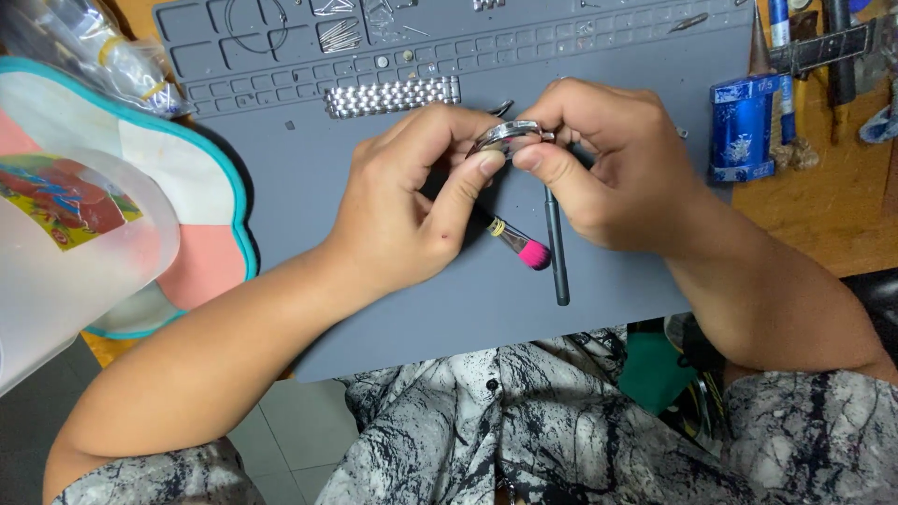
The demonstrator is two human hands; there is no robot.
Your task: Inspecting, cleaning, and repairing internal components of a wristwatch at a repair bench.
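Right at the middle of the grey work mat (374, 309), a round silver watch case (505, 134) is pinched between both hands, raised a little above the mat's surface. The left hand (412, 201) grasps it from the near-left side, thumb tip pressed against the rim and fingers curled over the top. The right hand (599, 159) grips the other side, thumb meeting the left thumb under the case and fingers wrapped behind it. Much of the case is covered by fingers, so whether it shows its face or its back I cannot tell.

Just below the hands, a small brush with a pink tip (524, 248) lies slanted on the mat, and a slim dark tool (557, 252) lies beside it, almost touching, running toward the near edge. Behind the left hand, a silver metal watch band (393, 96) lies flat along the mat's row of small moulded compartments; thin pins (339, 36) sit in one tray further back.

Off the mat to the right, a blue cylindrical tool (741, 126) stands on the wooden bench (823, 215). To the left are a flower-shaped pink and teal-edged pad (201, 252) and a translucent plastic container (65, 262).
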